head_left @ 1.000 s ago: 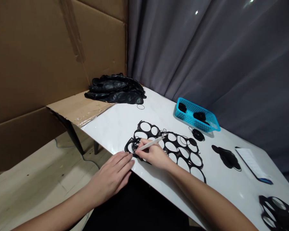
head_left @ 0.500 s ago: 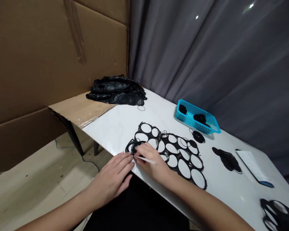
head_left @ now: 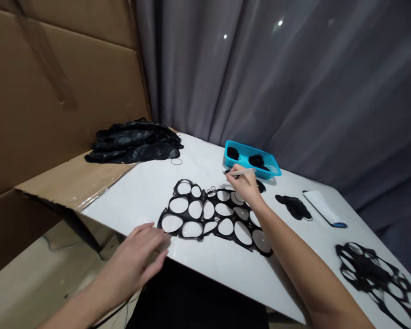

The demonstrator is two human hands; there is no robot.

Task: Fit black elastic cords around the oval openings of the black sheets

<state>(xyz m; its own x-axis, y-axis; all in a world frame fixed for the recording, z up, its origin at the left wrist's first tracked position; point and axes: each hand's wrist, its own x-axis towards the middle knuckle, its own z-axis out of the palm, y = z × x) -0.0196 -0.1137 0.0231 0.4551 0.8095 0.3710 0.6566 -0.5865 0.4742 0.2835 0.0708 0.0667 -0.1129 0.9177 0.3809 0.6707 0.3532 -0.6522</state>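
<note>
My left hand [head_left: 140, 256] is open, fingers loosely stretched, at the near table edge beside the left corner of a black sheet with round cutouts [head_left: 198, 199]. That sheet lies flat on the white table. My right hand [head_left: 245, 183] is raised above the sheet's far side, closed round a slim white pen-like tool [head_left: 244, 171]. Something dark shows at its fingertips, too small to name. Just behind that hand stands a blue plastic basket [head_left: 276, 170] with several black pieces inside. A black piece [head_left: 260, 186] on the table is partly hidden by the hand.
Folded black sheets [head_left: 133, 141] are piled at the far left, over cardboard [head_left: 71, 183]. A thin ring [head_left: 176, 161] lies near them. To the right are black cutout pieces [head_left: 293, 206], a white pad [head_left: 320, 205] and another holed black sheet [head_left: 366, 267]. A grey curtain [head_left: 277, 82] hangs behind.
My right hand has moved away from the sheet's left corner, towards the basket, with the white tool. My left hand has let go of that corner and drawn back slightly. The view has turned right.
</note>
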